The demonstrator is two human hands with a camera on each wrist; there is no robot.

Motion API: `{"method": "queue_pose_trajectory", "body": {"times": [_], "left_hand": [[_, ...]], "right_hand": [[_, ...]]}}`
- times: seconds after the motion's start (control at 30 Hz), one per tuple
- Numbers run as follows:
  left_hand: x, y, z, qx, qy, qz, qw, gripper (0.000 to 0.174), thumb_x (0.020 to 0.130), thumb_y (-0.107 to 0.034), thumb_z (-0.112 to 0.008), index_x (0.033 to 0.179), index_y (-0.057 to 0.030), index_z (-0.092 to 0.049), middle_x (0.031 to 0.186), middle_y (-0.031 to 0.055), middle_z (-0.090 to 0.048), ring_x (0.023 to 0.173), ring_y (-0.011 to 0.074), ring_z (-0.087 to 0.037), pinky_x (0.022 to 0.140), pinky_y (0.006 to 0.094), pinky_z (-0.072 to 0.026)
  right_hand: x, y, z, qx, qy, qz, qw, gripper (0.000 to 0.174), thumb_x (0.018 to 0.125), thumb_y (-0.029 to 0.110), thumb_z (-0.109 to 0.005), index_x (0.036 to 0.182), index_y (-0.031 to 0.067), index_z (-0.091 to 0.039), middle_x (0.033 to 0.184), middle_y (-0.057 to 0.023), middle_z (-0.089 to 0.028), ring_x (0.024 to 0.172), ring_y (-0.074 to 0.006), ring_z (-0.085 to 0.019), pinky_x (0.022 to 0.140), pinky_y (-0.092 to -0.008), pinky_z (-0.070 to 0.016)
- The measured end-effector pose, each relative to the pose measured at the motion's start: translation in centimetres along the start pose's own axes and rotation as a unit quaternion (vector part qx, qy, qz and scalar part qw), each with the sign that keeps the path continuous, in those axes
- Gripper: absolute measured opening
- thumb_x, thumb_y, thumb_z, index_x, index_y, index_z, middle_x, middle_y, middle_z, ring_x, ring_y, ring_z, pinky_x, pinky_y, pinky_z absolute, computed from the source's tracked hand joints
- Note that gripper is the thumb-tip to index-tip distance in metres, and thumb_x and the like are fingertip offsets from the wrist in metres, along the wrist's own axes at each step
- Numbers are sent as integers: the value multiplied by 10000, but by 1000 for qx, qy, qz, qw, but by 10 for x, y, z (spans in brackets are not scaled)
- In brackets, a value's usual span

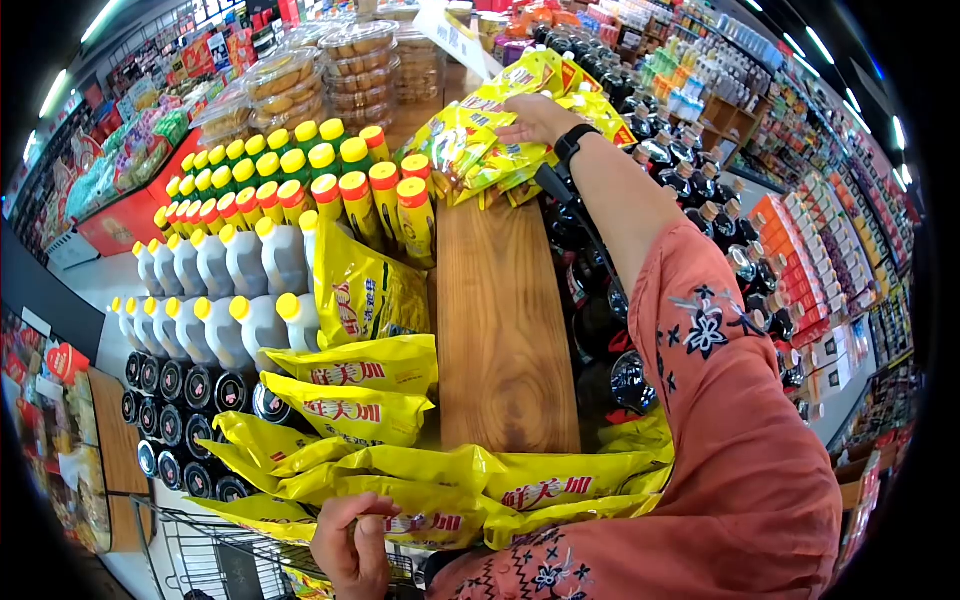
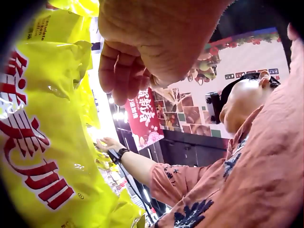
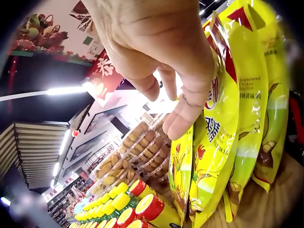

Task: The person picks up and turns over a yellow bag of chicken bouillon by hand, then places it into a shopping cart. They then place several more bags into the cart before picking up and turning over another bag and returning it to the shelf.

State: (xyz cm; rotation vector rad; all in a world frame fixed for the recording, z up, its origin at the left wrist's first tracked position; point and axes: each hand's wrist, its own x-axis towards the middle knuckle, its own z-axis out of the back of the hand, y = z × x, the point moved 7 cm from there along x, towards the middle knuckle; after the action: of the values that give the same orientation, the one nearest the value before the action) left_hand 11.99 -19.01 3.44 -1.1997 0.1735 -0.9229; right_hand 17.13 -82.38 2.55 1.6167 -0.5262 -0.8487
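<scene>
My right hand reaches to the back of the wooden display, at a row of small yellow chicken bouillon packets. In the right wrist view its fingers extend loosely beside the front packets, the fingertips right at the nearest ones, nothing gripped. My left hand is low at the front, fingers loosely bent and holding nothing. Close by it stand large yellow bouillon bags with red lettering. The left wrist view has one such bag beside the left hand.
A bare wooden board runs between the bags and the packets. To its left stand yellow-capped jugs, red-capped canisters and black-lidded jars. Dark bottles line the right. A wire cart is at front left.
</scene>
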Motion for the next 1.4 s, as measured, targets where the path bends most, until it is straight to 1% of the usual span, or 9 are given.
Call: {"method": "queue_pose_trajectory", "body": {"times": [0.1,0.17,0.3,0.4,0.5,0.77,0.87,1.03,1.4], "left_hand": [[-1,6,-2,-8,-1,23,1000,229,1029,-144,-547,1183,9,-619,987,139,-665,838,219,-656,749,328,-522],[-2,7,-1,-14,-4,31,999,225,1026,-141,-551,1176,11,-623,991,139,-665,839,219,-656,752,326,-521],[-3,5,-3,-16,-7,67,998,214,1020,-126,-555,1164,13,-632,1002,139,-667,844,216,-657,760,323,-519],[-5,5,-3,-14,-12,63,998,205,1016,-111,-553,1152,16,-638,1007,135,-670,849,209,-653,768,315,-515],[-5,2,-3,0,-9,26,1000,201,1015,-105,-551,1146,18,-641,1007,129,-671,848,200,-647,773,303,-510],[0,-2,-2,-39,3,-6,999,153,985,-57,-539,1089,16,-622,901,128,-672,771,204,-635,719,309,-502],[1,-4,-5,-51,12,-2,999,121,965,-28,-541,1050,18,-614,862,134,-669,754,219,-643,701,317,-505],[-2,-7,-7,-50,31,10,998,112,967,-31,-547,1037,17,-621,861,131,-671,757,213,-647,703,309,-505],[-12,8,-5,-14,13,14,1000,214,1022,-165,-576,1117,6,-663,925,79,-676,708,117,-561,647,251,-459]], "right_hand": [[-10,-2,-5,-20,-70,35,997,430,971,85,-560,1349,-54,-408,1280,-215,-537,1029,-359,-673,776,-411,-624],[39,-8,14,-139,28,144,979,372,972,78,-554,1303,-63,-457,1221,-200,-578,1021,-324,-681,771,-381,-620],[27,10,-2,-375,75,304,873,286,982,102,-547,1213,-66,-551,1116,-158,-668,981,-236,-704,739,-304,-598],[7,17,-1,-317,65,292,900,254,988,127,-533,1177,-24,-609,1176,-122,-694,915,-154,-720,658,-242,-553],[-55,29,-14,-142,-12,123,982,261,958,83,-543,1154,-81,-602,1132,-157,-681,984,-210,-707,747,-268,-600],[-144,29,-4,-176,40,130,975,308,957,92,-528,1172,-116,-596,1130,-176,-663,1009,-240,-694,874,-297,-590],[-167,24,14,-239,19,81,967,308,945,131,-578,1163,-80,-630,1095,-152,-677,970,-204,-699,804,-264,-598],[-155,22,47,-338,-64,87,935,406,906,295,-630,1081,-68,-582,849,-180,-700,569,-210,-687,385,-305,-457],[-104,10,25,-182,-61,121,974,451,902,313,-648,1173,-34,-548,1041,-161,-645,878,-288,-719,578,-367,-598]]}}
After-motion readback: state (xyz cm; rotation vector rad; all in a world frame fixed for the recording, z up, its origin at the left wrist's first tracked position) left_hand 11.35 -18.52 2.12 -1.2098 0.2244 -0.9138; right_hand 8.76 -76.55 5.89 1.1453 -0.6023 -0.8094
